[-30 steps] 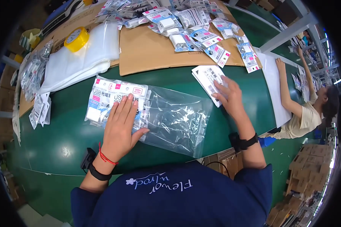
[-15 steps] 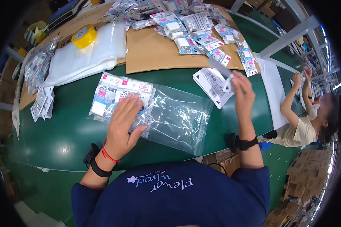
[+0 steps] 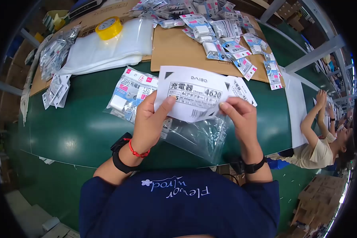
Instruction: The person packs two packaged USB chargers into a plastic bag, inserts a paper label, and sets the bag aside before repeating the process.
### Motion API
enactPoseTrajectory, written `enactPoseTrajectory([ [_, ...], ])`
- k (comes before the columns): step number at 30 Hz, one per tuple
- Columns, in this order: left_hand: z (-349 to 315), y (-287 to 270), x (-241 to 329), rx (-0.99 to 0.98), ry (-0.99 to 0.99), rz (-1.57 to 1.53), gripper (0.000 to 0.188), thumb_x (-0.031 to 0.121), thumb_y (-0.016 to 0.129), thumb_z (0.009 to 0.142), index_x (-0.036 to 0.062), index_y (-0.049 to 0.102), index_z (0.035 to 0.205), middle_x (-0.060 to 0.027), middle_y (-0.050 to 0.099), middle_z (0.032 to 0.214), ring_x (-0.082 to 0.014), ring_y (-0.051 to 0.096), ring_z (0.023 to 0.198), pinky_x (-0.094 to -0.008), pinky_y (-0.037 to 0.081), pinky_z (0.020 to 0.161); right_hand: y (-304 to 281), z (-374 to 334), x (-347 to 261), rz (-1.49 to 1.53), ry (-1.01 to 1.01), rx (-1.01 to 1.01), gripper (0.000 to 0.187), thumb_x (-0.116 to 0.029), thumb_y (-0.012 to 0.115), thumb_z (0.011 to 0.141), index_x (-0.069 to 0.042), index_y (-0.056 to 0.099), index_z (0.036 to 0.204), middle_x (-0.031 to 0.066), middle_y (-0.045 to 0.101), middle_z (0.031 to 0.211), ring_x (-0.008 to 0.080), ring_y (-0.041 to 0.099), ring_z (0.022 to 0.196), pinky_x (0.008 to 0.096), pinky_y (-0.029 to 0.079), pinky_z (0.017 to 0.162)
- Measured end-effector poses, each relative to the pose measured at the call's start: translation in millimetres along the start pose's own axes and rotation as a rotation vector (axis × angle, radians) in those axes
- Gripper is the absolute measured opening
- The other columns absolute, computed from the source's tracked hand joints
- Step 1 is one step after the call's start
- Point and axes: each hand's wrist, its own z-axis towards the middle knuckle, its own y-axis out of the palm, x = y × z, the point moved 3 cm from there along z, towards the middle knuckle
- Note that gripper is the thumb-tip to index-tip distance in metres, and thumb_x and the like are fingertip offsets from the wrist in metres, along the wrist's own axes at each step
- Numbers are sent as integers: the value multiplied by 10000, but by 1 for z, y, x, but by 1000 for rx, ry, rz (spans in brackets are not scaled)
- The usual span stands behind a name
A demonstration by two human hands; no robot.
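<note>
A white printed label sheet (image 3: 192,83) is held up over the table between both my hands. My left hand (image 3: 152,117) pinches its left edge with the thumb on top. At the lower right corner, my right hand (image 3: 240,115) grips it between thumb and fingers. Beneath lies a clear plastic bag (image 3: 198,137) with packaged white chargers (image 3: 121,99) at its left end; the sheet and my left hand cover part of them. Just behind my right hand, more printed labels (image 3: 242,90) rest on the green table (image 3: 83,123).
Many packaged chargers (image 3: 214,49) are heaped on cardboard (image 3: 168,57) at the back. Left of them, a yellow tape roll (image 3: 109,28) sits on stacked clear bags (image 3: 103,53). Filled bags (image 3: 57,53) and labels (image 3: 56,92) lie farther left. Another person (image 3: 321,139) works at the right.
My right hand has brought a label sheet from the right to the middle. My left hand has left the packaged chargers and now grips the sheet too. The view has shifted slightly.
</note>
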Motion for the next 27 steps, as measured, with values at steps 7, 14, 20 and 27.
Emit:
enactPoseTrajectory([
  [7,0,-10,-1,-126,438,586,222,105,539,944,-8,572,1132,-92,656,991,-125,629,856,-238,514,705,-10,-10,10,64,163,-50,76,-63,649,855,-5,617,892,9,631,765,53,550,645,189,430,602],
  [14,9,-44,26,123,355,351,180,73,505,950,-46,544,1080,-151,656,956,-168,655,719,-274,554,622,-130,-36,24,-132,345,115,76,-89,646,855,-18,621,862,-13,611,725,39,530,625,176,408,585],
  [20,2,-69,26,181,429,470,190,66,504,950,-55,543,1091,-168,653,944,-143,641,713,-257,549,616,-169,-79,52,-276,621,-48,91,-101,651,851,-14,632,867,-13,610,700,42,516,584,183,406,556],
  [27,-3,-65,29,199,447,498,196,63,502,951,-57,543,1100,-159,651,939,-132,628,708,-249,538,612,-89,-61,66,-91,716,-161,111,-112,651,853,-4,635,872,-16,585,661,31,486,541,176,385,503],
])
